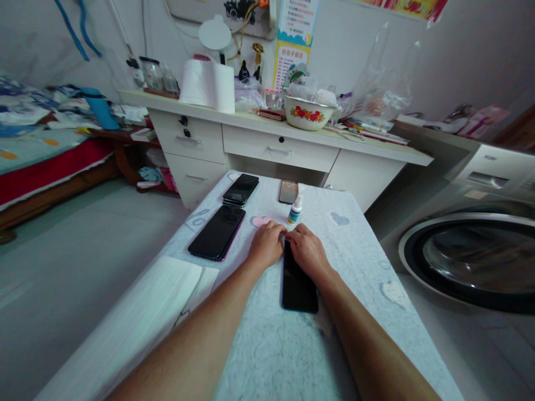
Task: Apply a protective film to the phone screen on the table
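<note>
A black smartphone (pixel 299 292) lies screen up on the cloth-covered table in front of me. My left hand (pixel 266 244) is at its far left corner, fingers curled in. My right hand (pixel 308 250) rests over the phone's far right part, its fingertips pressed together close to the left ones. Whatever the fingertips pinch is too small to make out. Just beyond the hands stands a small white spray bottle (pixel 295 211) with a blue and yellow label. To the left lie a larger stack of dark phones (pixel 217 233) and a smaller stack of phones (pixel 241 189).
A brown-edged phone or case (pixel 288 191) lies at the table's far end. White paper-like sheets (pixel 167 289) cover the left edge. Behind stands a white desk (pixel 276 146) with a toilet-paper roll (pixel 224 89) and a flowered bowl (pixel 308 114). A washing machine (pixel 463 195) is at right.
</note>
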The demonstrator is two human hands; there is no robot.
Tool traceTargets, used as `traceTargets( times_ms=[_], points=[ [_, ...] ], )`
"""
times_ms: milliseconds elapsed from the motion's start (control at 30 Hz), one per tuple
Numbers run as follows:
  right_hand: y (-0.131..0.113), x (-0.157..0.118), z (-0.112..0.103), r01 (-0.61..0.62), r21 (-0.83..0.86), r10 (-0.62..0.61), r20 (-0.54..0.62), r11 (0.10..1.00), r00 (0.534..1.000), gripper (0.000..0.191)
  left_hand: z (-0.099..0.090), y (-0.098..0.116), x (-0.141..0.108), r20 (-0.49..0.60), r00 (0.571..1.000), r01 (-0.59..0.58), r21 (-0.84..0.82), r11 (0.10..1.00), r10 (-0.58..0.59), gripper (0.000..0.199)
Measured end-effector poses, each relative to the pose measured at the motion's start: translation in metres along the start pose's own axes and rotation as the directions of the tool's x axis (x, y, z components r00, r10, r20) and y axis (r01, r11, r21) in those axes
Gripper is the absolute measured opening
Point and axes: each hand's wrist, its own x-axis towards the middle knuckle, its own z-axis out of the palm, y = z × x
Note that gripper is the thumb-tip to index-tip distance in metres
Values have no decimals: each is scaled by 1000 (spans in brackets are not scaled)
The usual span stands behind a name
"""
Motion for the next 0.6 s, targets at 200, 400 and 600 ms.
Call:
traceTargets(
  times_ms=[200, 400, 600],
  points=[
    [0, -3, -2, 65, 64, -65, 3, 996, 998, 26, 0, 0, -1, 5, 1000, -7, -2, 1000, 7, 27],
    [2, -3, 2, 95, 88, -95, -8, 992, 995, 24, 0, 0, 0, 13, 1000, -7, 17, 1000, 7, 23],
    [5, -2, 4, 23, 73, -19, -55, 997, 998, 27, 0, 1, -1, 14, 1000, -5, 21, 1000, 5, 28]
  ],
)
